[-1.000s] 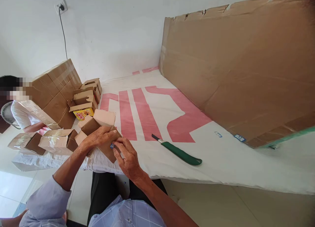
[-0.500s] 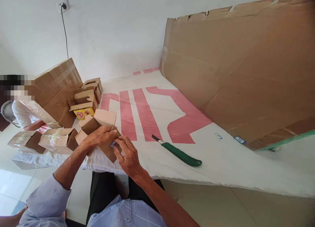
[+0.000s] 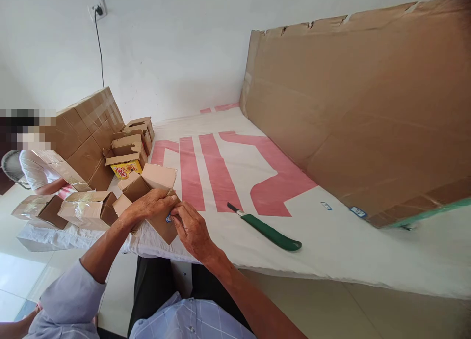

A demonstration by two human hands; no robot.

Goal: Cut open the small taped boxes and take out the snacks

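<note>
A plain white wall [image 3: 184, 59] is fitted with a socket [image 3: 104, 6], into which a black cable [image 3: 99, 44] is plugged. The worktop [image 3: 375, 265] is covered by a white cloth [image 3: 217, 238] printed in red. The floor [image 3: 312, 304] is laid with pale tiles [image 3: 18, 270], brightly lit at left.

Knife [image 3: 271, 232] right of box [image 3: 162, 227]
</note>
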